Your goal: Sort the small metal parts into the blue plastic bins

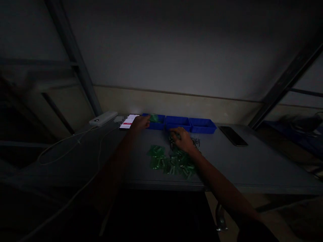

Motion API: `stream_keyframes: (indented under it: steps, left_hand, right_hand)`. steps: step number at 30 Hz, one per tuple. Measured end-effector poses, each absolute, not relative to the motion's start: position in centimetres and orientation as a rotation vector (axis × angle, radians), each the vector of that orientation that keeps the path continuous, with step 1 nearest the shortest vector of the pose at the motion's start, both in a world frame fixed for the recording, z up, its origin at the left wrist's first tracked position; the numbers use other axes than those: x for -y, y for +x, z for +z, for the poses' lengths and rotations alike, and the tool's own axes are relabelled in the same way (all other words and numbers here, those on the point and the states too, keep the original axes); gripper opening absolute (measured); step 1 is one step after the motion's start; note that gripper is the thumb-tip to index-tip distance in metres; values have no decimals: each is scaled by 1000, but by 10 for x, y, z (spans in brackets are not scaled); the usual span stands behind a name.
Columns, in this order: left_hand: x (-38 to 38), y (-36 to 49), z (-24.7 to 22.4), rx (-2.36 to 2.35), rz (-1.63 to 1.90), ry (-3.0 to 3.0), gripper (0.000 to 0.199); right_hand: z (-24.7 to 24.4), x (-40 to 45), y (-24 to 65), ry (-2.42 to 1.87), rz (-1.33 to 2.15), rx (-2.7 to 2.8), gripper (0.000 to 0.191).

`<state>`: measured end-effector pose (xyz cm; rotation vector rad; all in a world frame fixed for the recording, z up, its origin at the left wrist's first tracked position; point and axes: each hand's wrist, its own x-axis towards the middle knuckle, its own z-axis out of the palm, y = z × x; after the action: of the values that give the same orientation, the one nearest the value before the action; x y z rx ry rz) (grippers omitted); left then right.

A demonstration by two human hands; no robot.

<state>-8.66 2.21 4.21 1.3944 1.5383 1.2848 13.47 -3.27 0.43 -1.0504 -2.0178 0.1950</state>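
My left hand (141,123) reaches to the left blue bin (157,126), its fingers pinched at the edge of a green plastic bag (154,118) at that bin. My right hand (183,140) is bent over a pile of small metal screws (196,142), with its fingers curled together; what they grip is too dark to make out. Below it, on the near side, lie several green bags (172,166) with small pale and metal pieces inside. Another green bag (156,151) lies at the left of this group.
To the right of the left bin stand a middle blue bin (178,123) and a right blue bin (203,126). A lit phone (128,122) and a white power bank (103,118) with cables lie left. A dark phone (233,135) lies right on the grey table (219,164).
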Motion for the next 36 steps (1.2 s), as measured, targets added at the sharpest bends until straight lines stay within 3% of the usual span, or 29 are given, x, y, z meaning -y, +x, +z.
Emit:
stream_keyframes:
  steps: [4, 7, 12, 21, 29, 36]
  left_hand:
    - [-5, -88, 40, -1917, 1315, 1454, 23]
    - [9, -74, 37, -1784, 1293, 1686, 10]
    - [11, -56, 27, -1693, 1286, 1740, 22]
    - [-5, -52, 1, -1586, 1273, 1843, 11]
    - [-7, -45, -19, -1458, 1096, 2052, 17]
    - [-5, -56, -12, -1459, 1143, 2088, 16]
  right_hand:
    - [4, 49, 111, -942, 230, 2266, 24]
    - [3, 59, 96, -988, 130, 2388, 33]
    - [-2, 56, 93, -1117, 73, 2538, 55]
    - [4, 51, 97, -1051, 70, 2445, 37]
    - [6, 67, 102, -772, 422, 2642, 48]
    - [-3, 36, 114, -873, 939, 1883, 33]
